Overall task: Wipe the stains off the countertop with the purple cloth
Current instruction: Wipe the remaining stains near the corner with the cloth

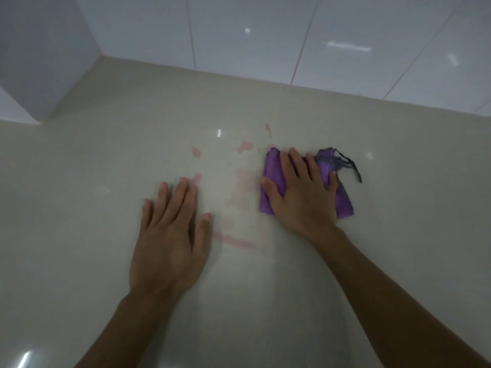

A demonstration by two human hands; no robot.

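A folded purple cloth [272,166] with a dark striped edge lies flat on the beige countertop [106,160], right of centre. My right hand [303,192] presses down on it, palm flat, fingers spread over the cloth. Pink stains [244,146] dot and smear the countertop just left of the cloth, some as small blotches, some as faint streaks [233,240] nearer to me. My left hand [172,232] rests flat on the bare countertop left of the stains, fingers apart, holding nothing.
White glossy wall tiles [265,35] with pink grout lines rise behind the countertop. A white boxy corner [39,62] juts out at the upper left. The countertop stretches wide to both sides of my hands.
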